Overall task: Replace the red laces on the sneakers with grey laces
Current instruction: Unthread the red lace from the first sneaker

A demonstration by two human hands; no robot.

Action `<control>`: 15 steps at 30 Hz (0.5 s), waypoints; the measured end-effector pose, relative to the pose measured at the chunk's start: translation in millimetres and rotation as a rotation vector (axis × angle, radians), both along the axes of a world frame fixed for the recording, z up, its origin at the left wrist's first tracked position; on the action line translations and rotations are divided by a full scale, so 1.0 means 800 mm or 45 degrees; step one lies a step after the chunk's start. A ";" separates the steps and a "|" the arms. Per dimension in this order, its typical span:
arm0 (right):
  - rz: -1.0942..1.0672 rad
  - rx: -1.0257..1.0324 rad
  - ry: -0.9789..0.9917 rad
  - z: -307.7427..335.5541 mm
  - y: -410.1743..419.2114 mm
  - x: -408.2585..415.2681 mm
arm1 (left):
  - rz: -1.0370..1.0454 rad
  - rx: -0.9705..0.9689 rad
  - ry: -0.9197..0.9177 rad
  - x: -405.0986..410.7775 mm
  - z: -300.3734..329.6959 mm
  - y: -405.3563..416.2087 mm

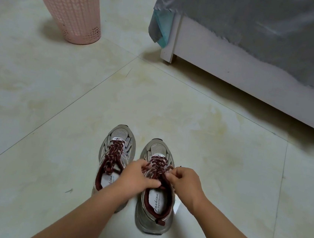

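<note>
Both sneakers stand side by side on the tiled floor (57, 98), toes pointing away from me, and both are fully threaded with red laces; I see no grey laces anywhere, so I judge the task barely begun, with unlacing, relacing and the whole second shoe left. I work on the right sneaker (154, 206). My left hand (136, 176) curls its fingers round the red lace (157, 162) at the top eyelets, near the tongue. My right hand (184, 181) pinches a lace end just beside the shoe's right edge. The left sneaker (116, 153), touching my left wrist, keeps its knot tied. A pink basket (70, 9) stands well apart, towards the floor's far left corner.
</note>
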State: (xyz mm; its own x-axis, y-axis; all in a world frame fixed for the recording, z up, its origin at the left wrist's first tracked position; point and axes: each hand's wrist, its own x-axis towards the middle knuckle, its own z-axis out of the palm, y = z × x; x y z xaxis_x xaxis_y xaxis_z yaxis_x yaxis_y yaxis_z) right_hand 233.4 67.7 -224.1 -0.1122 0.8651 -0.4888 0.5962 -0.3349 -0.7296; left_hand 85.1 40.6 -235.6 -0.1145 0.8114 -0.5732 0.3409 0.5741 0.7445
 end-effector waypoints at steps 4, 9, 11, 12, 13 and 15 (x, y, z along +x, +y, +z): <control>0.019 -0.074 0.041 0.000 0.007 -0.005 | -0.095 0.092 0.287 0.008 -0.007 -0.001; 0.309 0.056 -0.228 0.009 0.025 -0.006 | -0.068 0.150 0.227 0.007 -0.007 -0.010; 0.327 0.090 -0.256 0.014 0.030 -0.003 | -0.054 0.149 0.202 0.008 -0.009 -0.011; 0.280 0.076 -0.218 0.015 0.032 0.000 | -0.047 0.146 0.194 0.008 -0.009 -0.011; 0.210 0.046 -0.145 0.015 0.034 0.005 | -0.036 0.145 0.184 0.008 -0.009 -0.011; 0.098 -0.069 0.004 0.015 0.031 0.011 | -0.022 0.146 0.169 0.008 -0.010 -0.011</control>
